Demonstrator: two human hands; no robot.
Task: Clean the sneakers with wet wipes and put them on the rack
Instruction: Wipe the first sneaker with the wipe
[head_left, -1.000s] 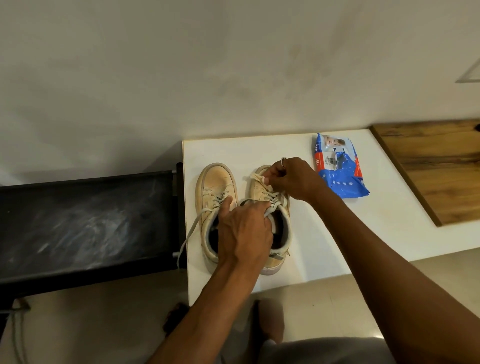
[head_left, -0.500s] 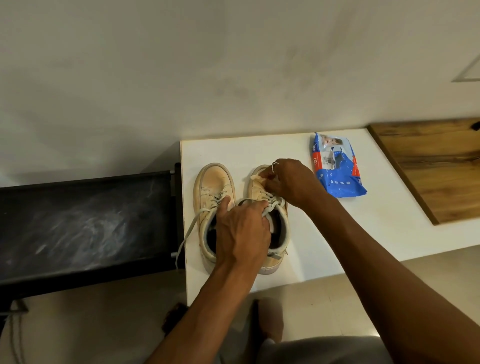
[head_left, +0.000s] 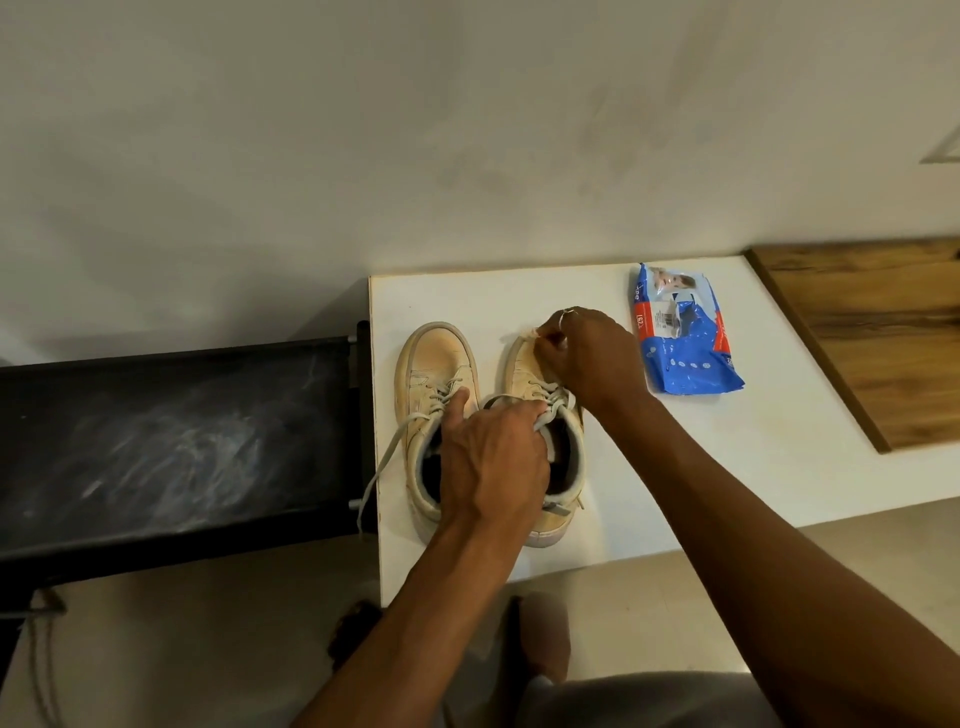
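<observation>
Near the table's (head_left: 675, 467) left edge stand 2 sneakers (head_left: 434, 374); left hand (head_left: 493, 462) grips both collars, right hand (head_left: 587, 353) pinches a wipe (head_left: 530, 335) at 12 o'clock; 1 packet (head_left: 680, 358) at 2 o'clock.

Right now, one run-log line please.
stage: wiping | right hand: wipe on right sneaker toe | left hand: steadying both collars | left sneaker: untouched toe | rack: unused

blue wipes pack (head_left: 683, 332), red side strip, print too blurred to read
</observation>
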